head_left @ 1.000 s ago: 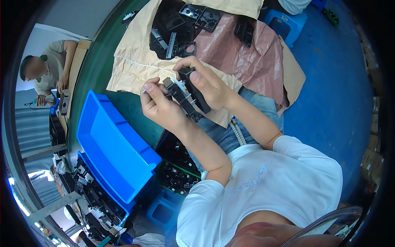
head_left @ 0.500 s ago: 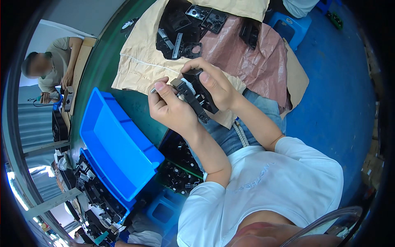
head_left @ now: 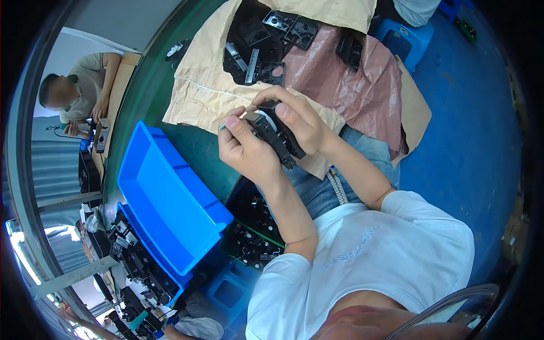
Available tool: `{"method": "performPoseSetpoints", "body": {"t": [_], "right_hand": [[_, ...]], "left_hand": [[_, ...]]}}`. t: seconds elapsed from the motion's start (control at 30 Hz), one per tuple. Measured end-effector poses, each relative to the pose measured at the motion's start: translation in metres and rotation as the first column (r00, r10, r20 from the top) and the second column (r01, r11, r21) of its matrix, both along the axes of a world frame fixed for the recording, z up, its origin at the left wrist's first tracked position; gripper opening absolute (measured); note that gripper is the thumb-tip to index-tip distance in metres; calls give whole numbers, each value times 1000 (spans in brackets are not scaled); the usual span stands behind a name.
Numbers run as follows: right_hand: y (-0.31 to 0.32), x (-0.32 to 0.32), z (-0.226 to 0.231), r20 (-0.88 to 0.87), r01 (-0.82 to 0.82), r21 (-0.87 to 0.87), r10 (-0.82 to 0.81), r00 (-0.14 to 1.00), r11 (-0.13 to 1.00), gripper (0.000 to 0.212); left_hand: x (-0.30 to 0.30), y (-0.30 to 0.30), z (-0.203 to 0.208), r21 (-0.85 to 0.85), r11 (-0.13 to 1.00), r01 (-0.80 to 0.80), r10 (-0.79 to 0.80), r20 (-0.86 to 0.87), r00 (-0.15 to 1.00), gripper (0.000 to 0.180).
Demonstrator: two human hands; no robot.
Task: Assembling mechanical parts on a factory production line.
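My left hand (head_left: 249,150) is closed round a black plastic mechanism (head_left: 275,140) with a pale toothed gear (head_left: 266,120). A small metal pin end (head_left: 222,127) pokes out beside its fingers. My right hand (head_left: 306,126) grips a black plastic cover (head_left: 294,146), thumb on the near side. The two parts are pressed close together above my lap, tilted, and my fingers hide much of where they meet.
Ahead, a paper-lined sack (head_left: 195,99) holds several black plastic parts (head_left: 300,31). A blue bin (head_left: 170,198) stands at the left, with more black parts (head_left: 141,260) beside it. Blue stools (head_left: 405,39) stand nearby. At far left a person (head_left: 85,85) sits at a bench.
The mechanism and the cover have come closer together, narrowing the gap between them. Both hands keep their grip. The whole view has shifted slightly.
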State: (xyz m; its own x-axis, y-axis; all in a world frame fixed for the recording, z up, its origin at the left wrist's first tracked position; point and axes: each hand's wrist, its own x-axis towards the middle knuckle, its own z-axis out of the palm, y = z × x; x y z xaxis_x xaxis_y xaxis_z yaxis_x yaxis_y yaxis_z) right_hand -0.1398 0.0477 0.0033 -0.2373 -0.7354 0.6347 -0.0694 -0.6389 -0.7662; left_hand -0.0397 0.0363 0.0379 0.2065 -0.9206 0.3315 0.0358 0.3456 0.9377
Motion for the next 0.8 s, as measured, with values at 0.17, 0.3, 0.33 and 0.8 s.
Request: {"method": "performPoseSetpoints", "body": {"t": [0.17, 0.3, 0.33, 0.8], "right_hand": [[7, 1, 2, 15, -92, 88, 91, 996, 992, 56], [7, 9, 3, 38, -87, 12, 87, 996, 996, 50], [8, 13, 4, 44, -87, 10, 86, 995, 996, 50], [-6, 23, -4, 693, -356, 21, 243, 679, 934, 49]], "left_hand": [[6, 5, 5, 65, 996, 54, -53, -11, 999, 38], [7, 7, 8, -81, 996, -22, 34, 145, 989, 37], [8, 6, 7, -82, 996, -22, 34, 152, 988, 37], [38, 26, -1, -87, 968, 234, -111, 689, 716, 53]]}}
